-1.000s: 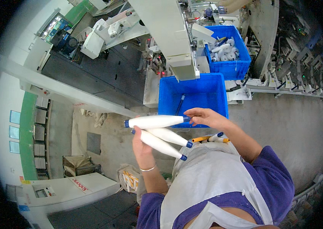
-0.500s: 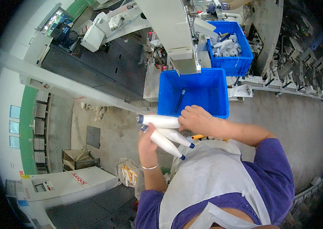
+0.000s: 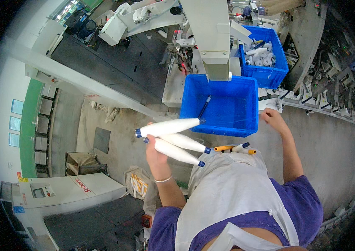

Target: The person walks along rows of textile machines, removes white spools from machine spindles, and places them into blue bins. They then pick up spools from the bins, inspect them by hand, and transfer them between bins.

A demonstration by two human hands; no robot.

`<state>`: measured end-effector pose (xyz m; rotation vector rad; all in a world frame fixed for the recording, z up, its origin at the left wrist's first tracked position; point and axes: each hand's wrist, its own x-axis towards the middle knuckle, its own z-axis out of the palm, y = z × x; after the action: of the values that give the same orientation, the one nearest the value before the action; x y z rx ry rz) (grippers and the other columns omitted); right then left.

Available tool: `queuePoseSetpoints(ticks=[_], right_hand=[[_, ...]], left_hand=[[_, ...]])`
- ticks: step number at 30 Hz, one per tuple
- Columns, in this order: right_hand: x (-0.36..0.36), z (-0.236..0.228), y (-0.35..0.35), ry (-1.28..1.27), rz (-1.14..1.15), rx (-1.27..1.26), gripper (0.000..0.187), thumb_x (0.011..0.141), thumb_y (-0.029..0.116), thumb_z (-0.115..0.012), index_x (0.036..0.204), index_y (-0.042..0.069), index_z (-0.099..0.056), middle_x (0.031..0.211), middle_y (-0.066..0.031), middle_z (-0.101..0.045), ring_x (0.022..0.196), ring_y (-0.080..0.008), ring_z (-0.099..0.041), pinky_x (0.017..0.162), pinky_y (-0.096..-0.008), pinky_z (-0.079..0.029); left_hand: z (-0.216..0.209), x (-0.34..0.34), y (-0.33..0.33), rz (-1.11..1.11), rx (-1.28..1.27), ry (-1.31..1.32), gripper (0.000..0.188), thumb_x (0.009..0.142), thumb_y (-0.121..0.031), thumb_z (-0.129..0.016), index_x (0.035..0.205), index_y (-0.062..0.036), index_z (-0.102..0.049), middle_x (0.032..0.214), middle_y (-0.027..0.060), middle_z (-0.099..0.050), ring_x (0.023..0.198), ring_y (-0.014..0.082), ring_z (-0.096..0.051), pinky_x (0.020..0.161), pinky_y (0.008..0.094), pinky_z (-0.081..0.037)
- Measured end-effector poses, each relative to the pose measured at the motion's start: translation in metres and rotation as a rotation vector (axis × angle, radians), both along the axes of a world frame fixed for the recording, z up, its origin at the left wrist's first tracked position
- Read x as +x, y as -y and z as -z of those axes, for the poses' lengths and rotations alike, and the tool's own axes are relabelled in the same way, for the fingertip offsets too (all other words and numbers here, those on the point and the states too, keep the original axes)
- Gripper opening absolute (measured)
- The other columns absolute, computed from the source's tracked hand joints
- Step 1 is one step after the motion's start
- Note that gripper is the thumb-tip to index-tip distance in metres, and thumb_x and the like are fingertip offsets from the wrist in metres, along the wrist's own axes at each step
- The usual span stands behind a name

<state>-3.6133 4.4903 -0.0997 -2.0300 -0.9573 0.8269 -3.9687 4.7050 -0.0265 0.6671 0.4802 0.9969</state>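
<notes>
My left hand (image 3: 155, 154) is closed round three spinning bobbins wound with white yarn, fanned out with their dark blue ends showing. The top bobbin (image 3: 171, 126) lies almost level, the middle bobbin (image 3: 183, 142) slants down to the right, and the lowest bobbin (image 3: 173, 152) slants beneath it. Out at the right, my right hand (image 3: 274, 120) has its fingers pinched together beside the blue crate's right rim. A faint thread seems to stretch from the top bobbin's tip across the blue crate (image 3: 254, 104) toward those fingers. One dark tube (image 3: 204, 106) lies inside that crate.
Behind stands a second blue crate (image 3: 265, 77) with many white bobbins. Orange and blue-tipped tubes (image 3: 224, 148) stick out of my apron's top edge. A white machine column (image 3: 213, 42) hangs over the near crate. A sack of tubes (image 3: 139, 184) sits at lower left.
My right hand has moved from the top bobbin's right end out to the right, past the crate. The bobbins in my left hand have shifted slightly left, and the top one's right tip now shows.
</notes>
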Motion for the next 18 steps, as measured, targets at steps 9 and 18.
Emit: queuePoseSetpoints(ticks=[9, 18], right_hand=[[-0.136, -0.057, -0.073, -0.138, -0.455, 0.487, 0.042, 0.083, 0.028, -0.058, 0.115, 0.002, -0.051, 0.099, -0.0112, -0.058, 0.089, -0.0190, -0.055, 0.080, -0.0311, -0.045], [-0.072, -0.034, -0.042, -0.566, 0.108, 0.298, 0.019, 0.089, 0.020, -0.048, 0.091, 0.006, -0.061, 0.079, -0.0034, -0.061, 0.071, -0.0112, -0.057, 0.065, -0.0246, -0.044]], left_hand=[[-0.009, 0.032, 0.005, 0.135, 0.057, -0.005, 0.055, 0.083, -0.028, -0.059, 0.127, -0.0076, -0.034, 0.120, 0.0139, -0.047, 0.112, 0.0290, -0.044, 0.097, 0.0442, -0.034], [-0.011, 0.019, 0.010, -0.064, 0.033, -0.039, 0.056, 0.083, -0.033, -0.057, 0.128, -0.0075, -0.034, 0.121, 0.0145, -0.046, 0.112, 0.0305, -0.045, 0.096, 0.0449, -0.035]])
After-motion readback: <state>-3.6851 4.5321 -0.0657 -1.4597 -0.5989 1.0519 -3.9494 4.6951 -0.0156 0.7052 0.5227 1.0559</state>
